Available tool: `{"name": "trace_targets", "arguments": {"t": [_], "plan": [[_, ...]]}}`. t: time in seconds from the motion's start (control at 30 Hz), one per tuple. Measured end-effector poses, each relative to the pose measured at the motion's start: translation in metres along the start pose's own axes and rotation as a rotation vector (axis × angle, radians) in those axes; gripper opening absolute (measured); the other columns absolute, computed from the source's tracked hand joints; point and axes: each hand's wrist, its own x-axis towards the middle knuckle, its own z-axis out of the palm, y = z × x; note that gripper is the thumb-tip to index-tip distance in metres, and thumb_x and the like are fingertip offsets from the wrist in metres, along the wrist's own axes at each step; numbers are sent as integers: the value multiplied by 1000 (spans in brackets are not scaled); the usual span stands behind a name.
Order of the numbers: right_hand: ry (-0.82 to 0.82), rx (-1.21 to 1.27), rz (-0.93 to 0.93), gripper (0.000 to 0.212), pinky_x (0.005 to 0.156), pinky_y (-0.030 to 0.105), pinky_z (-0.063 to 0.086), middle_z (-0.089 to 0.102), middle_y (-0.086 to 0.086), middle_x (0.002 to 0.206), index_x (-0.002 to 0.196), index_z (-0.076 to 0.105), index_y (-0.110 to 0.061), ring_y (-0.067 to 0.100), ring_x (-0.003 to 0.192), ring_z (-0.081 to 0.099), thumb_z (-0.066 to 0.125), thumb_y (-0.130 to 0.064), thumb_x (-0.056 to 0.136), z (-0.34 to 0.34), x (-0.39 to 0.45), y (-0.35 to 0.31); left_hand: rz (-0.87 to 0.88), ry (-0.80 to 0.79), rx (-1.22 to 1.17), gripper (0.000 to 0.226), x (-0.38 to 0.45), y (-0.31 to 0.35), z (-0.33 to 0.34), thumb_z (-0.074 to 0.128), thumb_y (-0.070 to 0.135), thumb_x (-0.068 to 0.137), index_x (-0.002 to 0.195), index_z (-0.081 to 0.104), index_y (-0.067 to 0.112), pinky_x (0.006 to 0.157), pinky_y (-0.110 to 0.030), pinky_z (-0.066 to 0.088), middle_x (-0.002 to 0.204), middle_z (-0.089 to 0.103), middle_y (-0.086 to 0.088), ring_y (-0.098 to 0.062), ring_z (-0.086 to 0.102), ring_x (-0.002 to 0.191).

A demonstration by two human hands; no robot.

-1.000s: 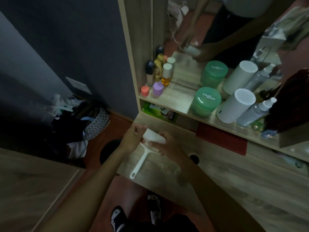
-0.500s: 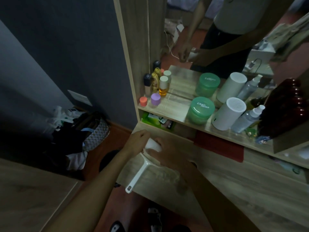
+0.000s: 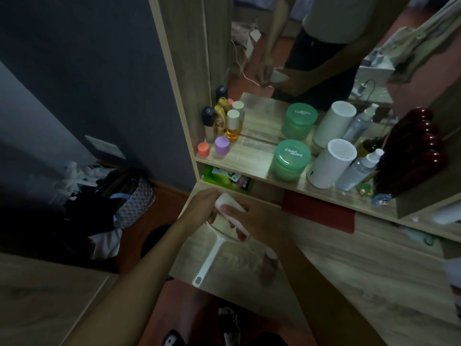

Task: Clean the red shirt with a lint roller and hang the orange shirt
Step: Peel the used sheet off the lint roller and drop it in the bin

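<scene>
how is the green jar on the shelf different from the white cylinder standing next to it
The green jar is squat and wide; the white cylinder is taller and narrower. The jar is translucent green with white lettering on its lid; the cylinder is plain opaque white with a slotted grille on top. Both stand on the wooden shelf before the mirror.

I look down in dim light at a pale wooden dresser top (image 3: pixel 349 270), its mirror (image 3: pixel 287 46) above a narrow shelf (image 3: pixel 249 158), a dark blue-grey wall (image 3: pixel 87 71) to the left, reddish-brown floor (image 3: pixel 159 211) beneath, and another wooden surface (image 3: pixel 37 295) at lower left.
</scene>
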Motion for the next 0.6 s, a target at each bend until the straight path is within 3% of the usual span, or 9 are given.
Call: {"name": "trace_targets", "arguments": {"t": [0.07,0.17,0.27,0.4,0.5,0.6], "plan": [[87,36,21,41,48,15,43,66,4,70,107,67,-12,2,49,59,61,-49,89,-3,3,-2,-9,10,-121,34,4,1,4,38,22,98,68,51,13,43,-25,27,49,43,-5,-16,37,39],[234,322,-34,32,43,25,46,62,10,71,103,67,-11,15,48,57,67,-40,88,-1,13,-5,-104,7,-241,47,16,-7,8,41,41,99,57,44,19,39,-19,21,46,35,2,-13,29,37],[352,428,-111,17,40,23,46,60,4,69,94,66,-13,9,46,56,66,-30,90,-14,16,-15,-225,52,-309,55,24,-35,10,36,46,99,50,34,21,43,-22,22,41,30,7,-13,27,37],[330,484,-70,20,37,24,45,57,5,62,92,65,-10,14,44,54,65,-30,91,-18,18,-15,-371,198,-304,57,32,-72,14,34,49,99,52,35,17,50,-28,30,38,34,3,-19,36,45],[277,582,42,26,36,23,40,56,5,58,94,63,-8,16,42,51,66,-33,89,-16,17,-4,-439,227,-253,55,36,-91,22,33,49,99,60,46,13,59,-30,38,59,51,-8,-24,51,61],[279,585,122,25,36,23,37,57,5,57,89,62,-10,18,43,49,66,-35,89,-14,14,11,-457,238,-243,53,38,-101,29,32,53,98,68,50,12,62,-30,40,74,55,-13,-22,52,65]]}}
